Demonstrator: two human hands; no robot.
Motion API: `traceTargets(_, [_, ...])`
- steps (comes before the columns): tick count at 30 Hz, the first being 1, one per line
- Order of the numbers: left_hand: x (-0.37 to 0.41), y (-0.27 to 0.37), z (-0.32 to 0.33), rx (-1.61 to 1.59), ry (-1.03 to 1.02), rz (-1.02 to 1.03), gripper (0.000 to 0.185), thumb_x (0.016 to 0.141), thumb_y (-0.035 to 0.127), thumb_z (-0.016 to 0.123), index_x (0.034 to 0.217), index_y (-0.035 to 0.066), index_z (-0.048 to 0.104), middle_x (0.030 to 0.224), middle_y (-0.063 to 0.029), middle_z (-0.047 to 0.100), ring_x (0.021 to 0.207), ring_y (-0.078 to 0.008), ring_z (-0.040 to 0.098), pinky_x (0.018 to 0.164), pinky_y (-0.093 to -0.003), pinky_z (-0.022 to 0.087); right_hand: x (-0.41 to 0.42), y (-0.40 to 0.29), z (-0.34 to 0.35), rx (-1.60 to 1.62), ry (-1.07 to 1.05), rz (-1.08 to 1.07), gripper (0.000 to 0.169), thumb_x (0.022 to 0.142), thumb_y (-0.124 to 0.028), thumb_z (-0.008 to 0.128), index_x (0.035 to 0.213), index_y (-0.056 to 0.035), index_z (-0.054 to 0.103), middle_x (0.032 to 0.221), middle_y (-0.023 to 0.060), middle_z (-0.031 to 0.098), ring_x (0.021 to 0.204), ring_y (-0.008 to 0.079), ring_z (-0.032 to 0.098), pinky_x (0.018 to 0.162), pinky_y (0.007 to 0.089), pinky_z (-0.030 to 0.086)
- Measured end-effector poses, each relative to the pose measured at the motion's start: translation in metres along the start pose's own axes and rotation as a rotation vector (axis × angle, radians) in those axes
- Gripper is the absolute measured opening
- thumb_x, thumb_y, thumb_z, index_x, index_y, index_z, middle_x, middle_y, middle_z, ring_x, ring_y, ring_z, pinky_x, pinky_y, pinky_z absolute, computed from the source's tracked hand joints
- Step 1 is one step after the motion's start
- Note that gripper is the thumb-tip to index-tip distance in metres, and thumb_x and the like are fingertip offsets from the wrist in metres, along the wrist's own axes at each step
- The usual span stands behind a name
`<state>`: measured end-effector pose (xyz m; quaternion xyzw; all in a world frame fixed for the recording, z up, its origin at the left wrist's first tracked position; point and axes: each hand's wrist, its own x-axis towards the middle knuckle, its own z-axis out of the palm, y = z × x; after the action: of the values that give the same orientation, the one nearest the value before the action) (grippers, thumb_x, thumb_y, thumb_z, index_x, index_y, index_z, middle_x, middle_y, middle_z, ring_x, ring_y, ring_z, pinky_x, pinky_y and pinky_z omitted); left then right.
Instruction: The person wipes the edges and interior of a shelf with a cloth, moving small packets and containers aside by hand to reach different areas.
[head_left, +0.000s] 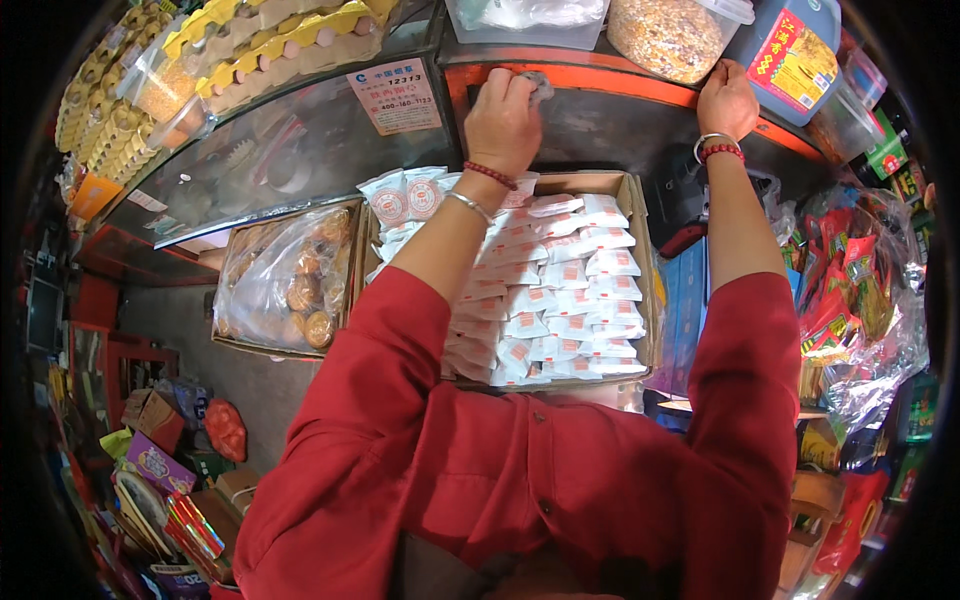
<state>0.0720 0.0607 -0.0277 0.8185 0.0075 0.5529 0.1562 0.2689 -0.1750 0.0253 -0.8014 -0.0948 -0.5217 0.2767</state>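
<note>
My left hand (504, 118) is closed around a crumpled grey cloth (538, 86), held against the orange-red edge (585, 81) of a dark cabinet. My right hand (727, 103) rests at the same edge, between a clear plastic tub of mixed grains (670, 39) and a large blue plastic jug (787, 56). Its fingertips are partly hidden, so I cannot tell whether they grip anything. Below my forearms stands an open cardboard box (646, 300) packed with rows of small white wrapped packets (566, 277). A few packets lie loose at its far left corner.
Left of that box, another carton holds round brown baked goods (304, 292) under clear plastic. Egg trays (292, 49) line the glass counter (225, 176) at upper left. Bagged red snack packets (840, 285) crowd the right. Cartons and a red bag (225, 430) sit lower left.
</note>
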Motion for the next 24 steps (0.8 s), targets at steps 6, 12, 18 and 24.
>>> traceTargets(6, [-0.005, -0.043, -0.042, 0.090, 0.014, -0.096, 0.021, 0.075, 0.005, 0.069, 0.092, 0.009, 0.059, 0.099, -0.0096, 0.055, 0.089, -0.0332, 0.060, 0.073, -0.0424, 0.050, 0.002, 0.008, -0.001, -0.021, 0.022, -0.047, 0.016, 0.088, -0.025, 0.059, 0.092, -0.0142, 0.070, 0.078, 0.0126, 0.070, 0.075, 0.0331, 0.066, 0.074, 0.0445, 0.049])
traceTargets(12, [-0.003, -0.042, -0.041, 0.134, 0.080, -0.110, 0.025, 0.072, 0.004, 0.070, 0.093, 0.009, 0.057, 0.099, -0.0103, 0.054, 0.088, -0.0338, 0.059, 0.071, -0.0430, 0.049, -0.001, 0.006, 0.004, -0.024, 0.064, -0.058, 0.014, 0.087, -0.025, 0.061, 0.090, -0.0146, 0.071, 0.075, 0.0127, 0.069, 0.072, 0.0329, 0.066, 0.071, 0.0441, 0.050])
traceTargets(18, [-0.003, -0.015, -0.014, 0.046, 0.095, -0.033, 0.018, 0.076, 0.004, 0.069, 0.089, 0.008, 0.058, 0.093, -0.0109, 0.055, 0.083, -0.0345, 0.059, 0.068, -0.0431, 0.049, -0.001, 0.010, 0.002, -0.017, 0.080, -0.049, 0.014, 0.086, -0.025, 0.063, 0.088, -0.0146, 0.071, 0.073, 0.0125, 0.069, 0.070, 0.0336, 0.066, 0.070, 0.0437, 0.051])
traceTargets(24, [0.004, 0.014, 0.013, -0.010, 0.034, 0.027, 0.015, 0.079, 0.006, 0.067, 0.091, 0.009, 0.058, 0.095, -0.0098, 0.056, 0.085, -0.0327, 0.061, 0.068, -0.0427, 0.052, 0.000, 0.003, 0.001, 0.000, 0.078, -0.059, 0.013, 0.086, -0.023, 0.062, 0.087, -0.0133, 0.071, 0.074, 0.0132, 0.069, 0.072, 0.0333, 0.066, 0.071, 0.0442, 0.050])
